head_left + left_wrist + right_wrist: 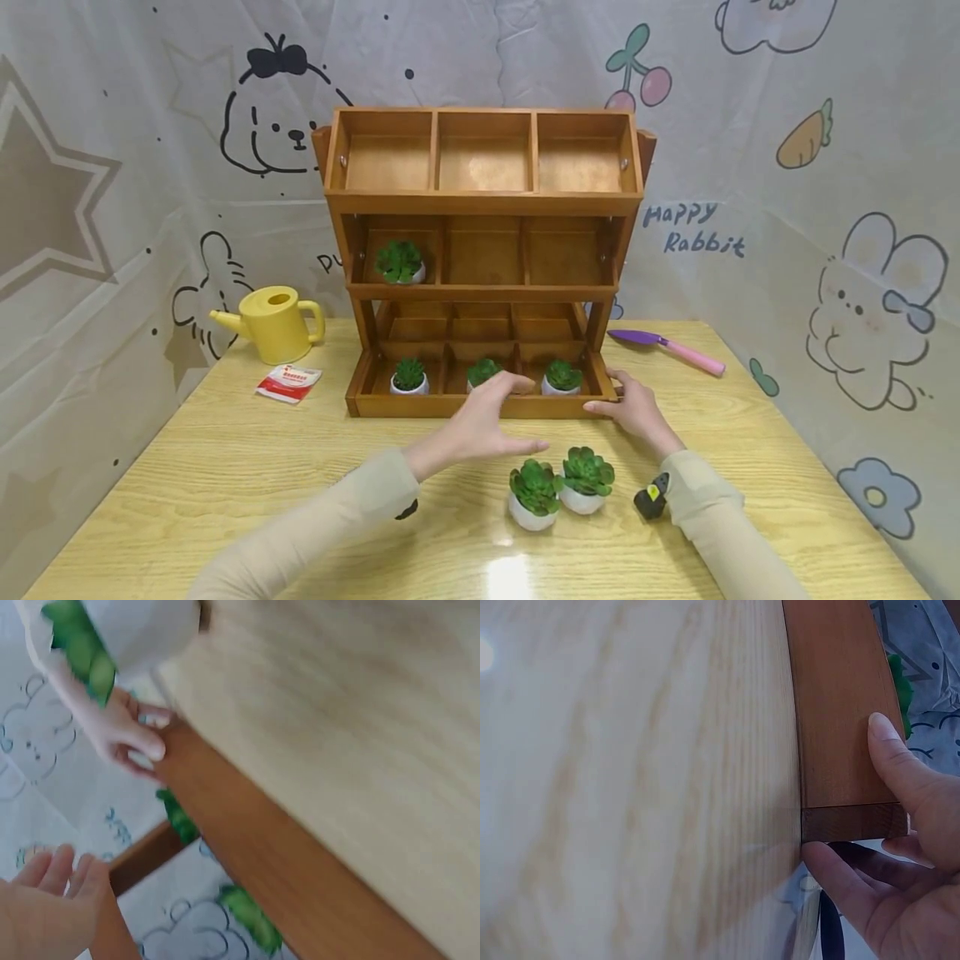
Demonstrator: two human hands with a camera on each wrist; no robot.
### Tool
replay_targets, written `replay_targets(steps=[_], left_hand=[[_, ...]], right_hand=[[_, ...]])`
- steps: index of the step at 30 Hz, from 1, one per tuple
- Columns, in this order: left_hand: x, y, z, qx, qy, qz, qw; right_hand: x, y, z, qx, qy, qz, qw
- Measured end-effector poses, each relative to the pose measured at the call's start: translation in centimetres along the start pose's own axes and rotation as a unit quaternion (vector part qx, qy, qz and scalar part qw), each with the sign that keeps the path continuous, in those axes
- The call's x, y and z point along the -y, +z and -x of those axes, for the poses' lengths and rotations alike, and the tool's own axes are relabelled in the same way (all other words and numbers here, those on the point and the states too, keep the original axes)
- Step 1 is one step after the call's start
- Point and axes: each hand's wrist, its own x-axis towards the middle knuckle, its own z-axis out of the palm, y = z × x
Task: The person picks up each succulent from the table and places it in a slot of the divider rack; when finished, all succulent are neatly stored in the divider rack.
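A brown wooden three-tier shelf (483,203) stands on the table. My right hand (637,407) grips its lower right corner; the right wrist view shows the thumb on the front board (844,712) and the fingers around its end. My left hand (480,423) hovers before the bottom tier, thumb and fingers spread, holding nothing. It partly hides the middle potted succulent (481,373) there. Beside that one sit a left succulent (409,376) and a right succulent (562,377), each in a white pot. Another succulent (401,262) occupies the middle tier's left compartment.
Two potted succulents, one at left (533,494) and one at right (585,480), stand on the table between the forearms. A yellow watering can (279,325) and a red-and-white packet (289,383) lie left of the shelf. To its right is a purple trowel (667,346) with a pink handle.
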Motion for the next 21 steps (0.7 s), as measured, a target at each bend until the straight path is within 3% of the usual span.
replay_targets(steps=[3, 6, 10, 15, 21], left_hand=[[-0.5, 0.7, 0.4, 0.090, -0.030, -0.011, 0.9954], [-0.7, 1.3, 0.8, 0.174, -0.053, -0.013, 0.9833], [-0.2, 1.8, 1.2, 0.251, -0.059, -0.002, 0.9662], [1.0, 2.2, 1.5, 0.297, -0.041, 0.014, 0.9539], [1.6, 2.8, 1.5, 0.314, -0.023, 0.025, 0.9489]], right_hand=[[0.1, 0.0, 0.0, 0.000, 0.000, -0.002, 1.0000], [0.1, 0.0, -0.1, 0.001, 0.003, -0.004, 1.0000], [0.0, 0.0, -0.1, 0.001, 0.006, -0.001, 1.0000], [-0.1, 0.0, -0.1, 0.000, 0.003, 0.002, 1.0000], [-0.2, 0.0, -0.1, 0.003, 0.008, -0.003, 1.0000]])
